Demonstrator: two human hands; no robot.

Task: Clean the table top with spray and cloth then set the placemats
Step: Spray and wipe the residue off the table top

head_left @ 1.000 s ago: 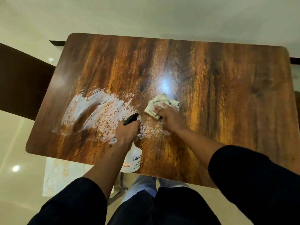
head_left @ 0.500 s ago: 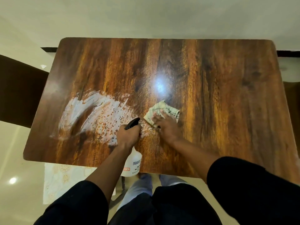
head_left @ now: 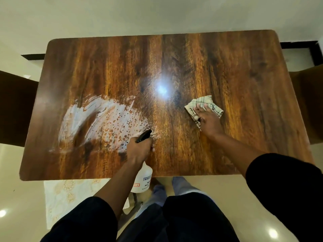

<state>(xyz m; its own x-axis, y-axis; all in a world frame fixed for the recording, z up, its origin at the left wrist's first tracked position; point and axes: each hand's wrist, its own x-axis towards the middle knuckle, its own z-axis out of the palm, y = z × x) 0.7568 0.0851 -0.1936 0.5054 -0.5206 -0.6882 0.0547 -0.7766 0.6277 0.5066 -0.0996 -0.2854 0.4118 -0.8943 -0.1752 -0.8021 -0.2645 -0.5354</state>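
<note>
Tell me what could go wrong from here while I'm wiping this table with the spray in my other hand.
The white foam patch lies on the left part of the table, while the cloth under your right hand is well to its right, so it may dry into streaks. The spray bottle in your left hand hangs past the near table edge and could knock against it.

The person wears a black top with sleeves pushed up — the left sleeve [head_left: 82,219] ends near the elbow, the right sleeve [head_left: 283,189] bunches a little above it, leaving both forearms bare. The fabric looks plain and dark, without visible print or markings. Below the top's hem show light blue trousers [head_left: 176,187] — likely jeans. Both hands, left [head_left: 139,151] and right [head_left: 208,120], are bare, without gloves.
</note>
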